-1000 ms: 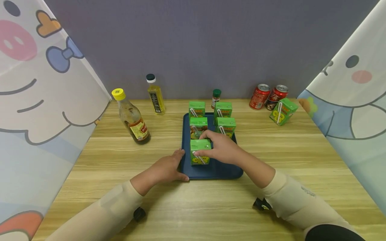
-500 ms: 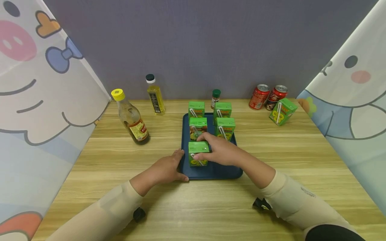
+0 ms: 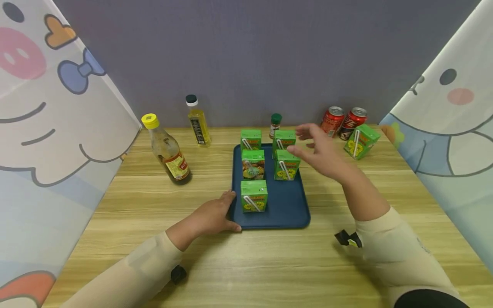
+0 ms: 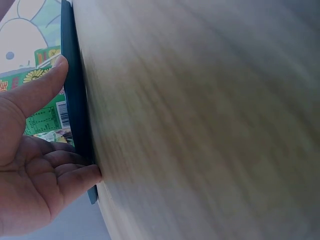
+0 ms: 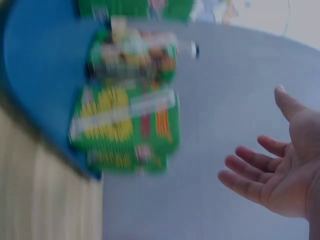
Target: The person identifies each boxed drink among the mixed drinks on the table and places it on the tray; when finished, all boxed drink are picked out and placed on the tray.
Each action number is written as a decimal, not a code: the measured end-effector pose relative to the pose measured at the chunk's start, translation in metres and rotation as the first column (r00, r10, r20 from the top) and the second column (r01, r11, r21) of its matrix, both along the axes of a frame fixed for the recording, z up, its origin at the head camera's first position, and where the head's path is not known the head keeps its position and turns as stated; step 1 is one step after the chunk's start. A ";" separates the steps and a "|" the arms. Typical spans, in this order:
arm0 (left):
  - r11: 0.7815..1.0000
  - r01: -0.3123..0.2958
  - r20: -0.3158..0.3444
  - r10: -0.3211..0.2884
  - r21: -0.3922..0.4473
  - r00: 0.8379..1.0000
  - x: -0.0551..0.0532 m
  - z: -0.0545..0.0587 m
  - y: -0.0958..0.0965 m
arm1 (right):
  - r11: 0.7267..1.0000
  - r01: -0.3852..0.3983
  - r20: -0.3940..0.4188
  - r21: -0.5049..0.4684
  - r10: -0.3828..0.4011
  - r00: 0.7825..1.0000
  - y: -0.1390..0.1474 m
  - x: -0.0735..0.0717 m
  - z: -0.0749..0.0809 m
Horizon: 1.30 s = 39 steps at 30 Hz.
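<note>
A dark blue tray lies on the table, holding several green drink cartons. The left column has a front carton, a middle carton showing a different side, and a back carton. On the right stand a nearer carton and a farther carton. My left hand rests against the tray's front left corner, thumb and fingers spread along its rim. My right hand is in the air right of the cartons, holding nothing, fingers spread loosely. Another green carton stands tilted-looking at the back right, off the tray.
Two red cans stand behind the lone carton, one partly covered by my right hand. A small green-capped jar is behind the tray. To the left are a yellow-capped sauce bottle and an oil bottle. A grey partition closes the back.
The front left carton shifted slightly left and nearer under my right hand, which then let go. My right hand has risen and moved right and back. My left hand stays at the tray.
</note>
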<state>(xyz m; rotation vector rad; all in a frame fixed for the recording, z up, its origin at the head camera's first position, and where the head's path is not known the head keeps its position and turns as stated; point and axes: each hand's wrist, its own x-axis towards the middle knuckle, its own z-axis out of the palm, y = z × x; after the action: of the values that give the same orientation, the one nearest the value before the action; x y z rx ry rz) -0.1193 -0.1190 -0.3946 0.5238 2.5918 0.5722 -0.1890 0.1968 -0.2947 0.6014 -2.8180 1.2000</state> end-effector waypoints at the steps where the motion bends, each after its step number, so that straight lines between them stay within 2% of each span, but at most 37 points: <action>1: 1.000 -0.002 0.004 0.003 -0.004 1.000 0.000 0.000 0.000 | 0.999 0.041 -0.033 0.003 -0.041 0.999 0.008 -0.004 0.003; 3: 1.000 -0.007 0.006 0.007 -0.009 1.000 0.000 0.000 0.000 | 0.991 0.136 -0.101 -0.001 -0.135 0.986 0.026 -0.011 0.008; 5: 1.000 -0.011 0.006 0.011 -0.015 1.000 0.000 0.001 0.000 | 0.974 0.225 -0.153 -0.040 -0.228 0.962 0.043 -0.020 0.008; 10: 1.000 -0.005 0.003 0.005 -0.014 1.000 -0.002 0.001 0.000 | 0.906 0.402 -0.220 -0.135 -0.423 0.879 0.083 -0.044 -0.007; 14: 1.000 -0.001 0.002 0.001 -0.010 1.000 -0.002 0.000 0.000 | 0.856 0.508 -0.214 -0.093 -0.516 0.830 0.112 -0.057 -0.024; 18: 1.000 0.003 0.003 -0.003 -0.006 1.000 -0.002 -0.002 0.000 | 0.808 0.588 -0.161 -0.042 -0.586 0.794 0.137 -0.064 -0.041; 20: 1.000 0.004 0.000 -0.004 -0.006 1.000 -0.002 -0.002 0.000 | 0.789 0.614 -0.112 -0.021 -0.612 0.783 0.147 -0.067 -0.050; 24: 1.000 0.003 -0.004 -0.003 -0.008 1.000 -0.002 -0.003 0.000 | 0.771 0.635 0.022 -0.048 -0.634 0.773 0.162 -0.071 -0.066; 31: 1.000 0.005 0.004 -0.005 -0.011 1.000 0.000 -0.001 0.001 | 0.738 0.652 0.212 -0.173 -0.619 0.757 0.178 -0.073 -0.087; 36: 1.000 -0.003 0.014 0.004 -0.015 1.000 0.001 0.000 0.001 | 0.735 0.667 0.252 -0.118 -0.628 0.736 0.184 -0.073 -0.090; 39: 1.000 -0.007 0.014 0.007 -0.017 1.000 0.000 0.000 0.001 | 0.723 0.681 0.256 -0.115 -0.641 0.724 0.185 -0.073 -0.088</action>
<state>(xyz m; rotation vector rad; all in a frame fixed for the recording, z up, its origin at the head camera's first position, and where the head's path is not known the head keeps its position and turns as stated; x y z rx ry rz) -0.1192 -0.1176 -0.3945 0.5034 2.5841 0.5535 -0.2619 0.3814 -0.3832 -0.5538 -2.5907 1.3828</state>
